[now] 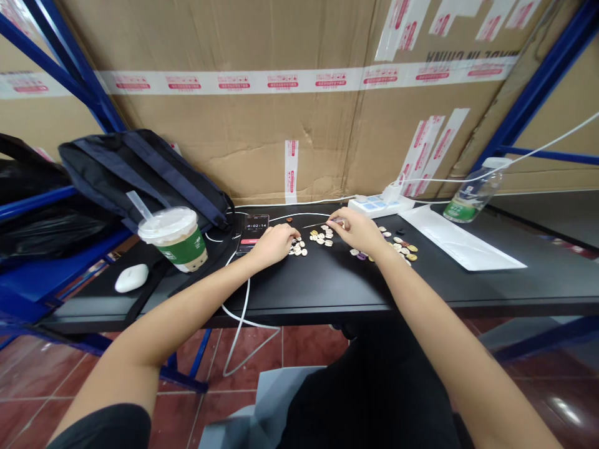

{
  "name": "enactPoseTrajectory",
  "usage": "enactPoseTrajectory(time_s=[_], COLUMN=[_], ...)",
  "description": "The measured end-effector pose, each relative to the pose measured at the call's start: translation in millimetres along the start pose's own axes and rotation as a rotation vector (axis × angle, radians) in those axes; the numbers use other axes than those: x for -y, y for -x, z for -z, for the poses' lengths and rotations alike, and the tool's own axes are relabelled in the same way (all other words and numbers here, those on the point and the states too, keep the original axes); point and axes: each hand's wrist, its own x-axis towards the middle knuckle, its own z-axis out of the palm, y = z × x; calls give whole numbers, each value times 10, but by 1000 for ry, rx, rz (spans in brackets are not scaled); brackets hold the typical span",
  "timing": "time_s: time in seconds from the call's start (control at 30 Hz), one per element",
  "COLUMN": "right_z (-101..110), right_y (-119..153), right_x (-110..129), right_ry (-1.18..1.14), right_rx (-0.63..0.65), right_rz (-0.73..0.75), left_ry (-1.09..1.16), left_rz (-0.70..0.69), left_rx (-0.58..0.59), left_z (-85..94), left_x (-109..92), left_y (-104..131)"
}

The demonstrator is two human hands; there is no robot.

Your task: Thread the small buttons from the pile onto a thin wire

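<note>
On the dark table lie several small button-like pieces in three groups. My left hand (pixel 276 242) rests at the left group (pixel 298 251) with fingers bent down; whatever its fingertips hold is too small to tell. My right hand (pixel 353 226) pinches a thin pointed tool (pixel 316 225), whose tip points left above the middle group (pixel 322 236) of cream and yellow pieces. Partly behind my right wrist spreads the right group (pixel 405 248), with cream, yellow and purple pieces. A lone brown piece (pixel 289 219) sits near the back.
A phone (pixel 254 228), lidded drink cup (pixel 180 243), white case (pixel 131 278) and backpack (pixel 145 168) are on the left. At right are a power strip (pixel 374 206), a white packet (pixel 461 240) and a bottle (pixel 472 196). White cables cross the table (pixel 327 293).
</note>
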Motion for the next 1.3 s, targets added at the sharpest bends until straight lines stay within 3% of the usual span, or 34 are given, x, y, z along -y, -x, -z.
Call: enactPoseTrajectory(time_s=[0.13, 0.43, 0.9, 1.0, 1.3], right_z=[0, 8, 11, 13, 15], right_y=[5, -2, -2, -6, -7], right_x=[6, -1, 0, -3, 0], right_ry=[58, 122, 116, 113, 120], right_rx=[-24, -104, -88, -85, -87], right_rz=[-34, -96, -79, -72, -77], left_ry=[-8, 111, 69, 57, 22], left_rz=[-12, -199, -123, -164, -273], left_rx=[-18, -11, -13, -14, 178], left_z=[21, 4, 0, 5, 15], left_x=[-38, -96, -42, -81, -174], left_y=[5, 15, -7, 8, 42])
